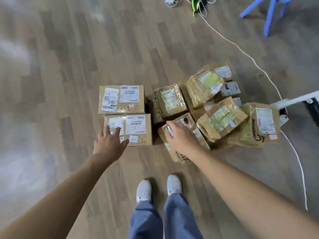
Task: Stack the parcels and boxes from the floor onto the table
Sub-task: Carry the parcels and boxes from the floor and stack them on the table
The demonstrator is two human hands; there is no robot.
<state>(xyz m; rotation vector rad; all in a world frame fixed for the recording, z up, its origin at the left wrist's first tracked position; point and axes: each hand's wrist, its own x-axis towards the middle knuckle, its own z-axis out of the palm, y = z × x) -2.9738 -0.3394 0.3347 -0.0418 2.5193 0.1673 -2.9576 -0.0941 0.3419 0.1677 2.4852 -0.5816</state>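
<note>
Cardboard parcels (221, 118) are piled on the wood floor (69, 83), none lifted yet. Over the near box (136, 125) the left hand (110, 144) is spread open, the right hand (181, 138) held loose above the near parcel (177, 156); a firm grip's needed next.

Bare floor (60, 83) left of the two boxes (138, 125), open approach. Right side packed: parcel heap (215, 107) tight, white cord (255, 62) and metal frame (293, 100) behind.

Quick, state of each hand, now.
Left hand: open, over the near box, holding nothing.
Right hand: open, over a taped parcel, holding nothing.
</note>
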